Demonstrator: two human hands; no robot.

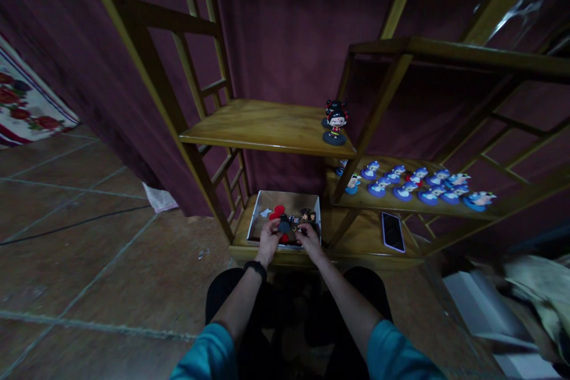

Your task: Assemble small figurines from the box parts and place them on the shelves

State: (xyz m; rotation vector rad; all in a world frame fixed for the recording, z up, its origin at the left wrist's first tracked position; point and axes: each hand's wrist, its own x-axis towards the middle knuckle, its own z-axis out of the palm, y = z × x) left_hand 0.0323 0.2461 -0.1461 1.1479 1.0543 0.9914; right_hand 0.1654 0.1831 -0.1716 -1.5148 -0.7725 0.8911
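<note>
A shallow white cardboard box (pixel 253 231) sits on the lowest shelf with red, black and grey figurine pieces inside. My left hand (pixel 268 241) reaches over its front edge, fingers closed at a dark grey round base (pixel 284 226). Red round pieces (pixel 276 212) lie just behind those fingers. Beside it, my right hand (pixel 309 240) pinches a small dark figurine (pixel 301 230), partly hidden by the fingers. More small black-haired figurines (pixel 307 214) lie at the box's right side.
Two black-haired figurines on round bases, the front one (pixel 335 124) plainest, stand on the upper shelf (pixel 267 124). Several blue-and-white figurines (pixel 405 190) line the right shelf. Below them lies a phone (pixel 392 231). The wooden upright (pixel 374 113) divides the shelves.
</note>
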